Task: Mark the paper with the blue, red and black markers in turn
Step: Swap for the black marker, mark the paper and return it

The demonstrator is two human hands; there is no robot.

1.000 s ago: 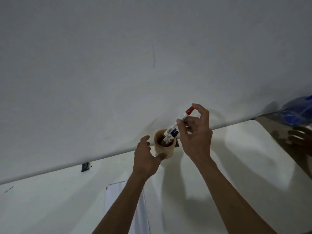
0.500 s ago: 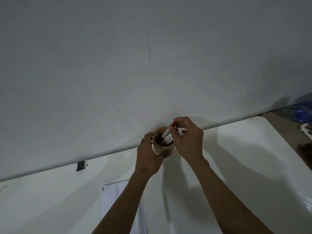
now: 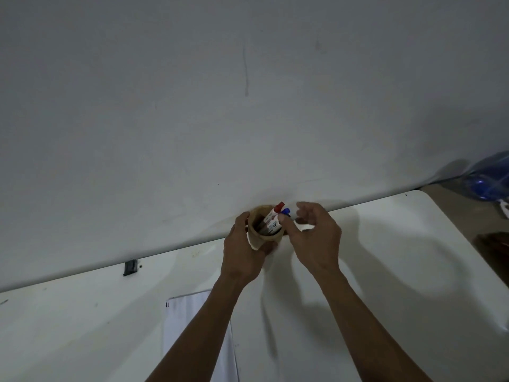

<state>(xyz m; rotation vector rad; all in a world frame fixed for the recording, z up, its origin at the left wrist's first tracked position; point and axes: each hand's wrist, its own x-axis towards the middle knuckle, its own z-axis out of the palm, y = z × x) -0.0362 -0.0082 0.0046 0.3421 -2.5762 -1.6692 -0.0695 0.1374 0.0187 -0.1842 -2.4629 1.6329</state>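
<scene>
A tan cup point(image 3: 260, 239) stands at the far edge of the white table point(image 3: 385, 271), against the wall. My left hand point(image 3: 243, 249) wraps around the cup. Inside it lean a red-capped marker point(image 3: 275, 213) and a blue-capped marker point(image 3: 286, 211); a dark marker deeper in the cup is hard to make out. My right hand point(image 3: 314, 235) hovers just right of the cup with fingers spread, a fingertip near the blue cap, holding nothing. A white sheet of paper point(image 3: 187, 326) lies on the table below, partly hidden by my left forearm.
A grey wall point(image 3: 248, 106) rises right behind the table. A small black clip point(image 3: 130, 267) sits on the table's far edge at left. A blue plastic bag point(image 3: 487, 180) lies beyond the table's right corner.
My right hand lowered the red marker into the cup and let it go; its fingers are now apart. My left hand closed around the cup.
</scene>
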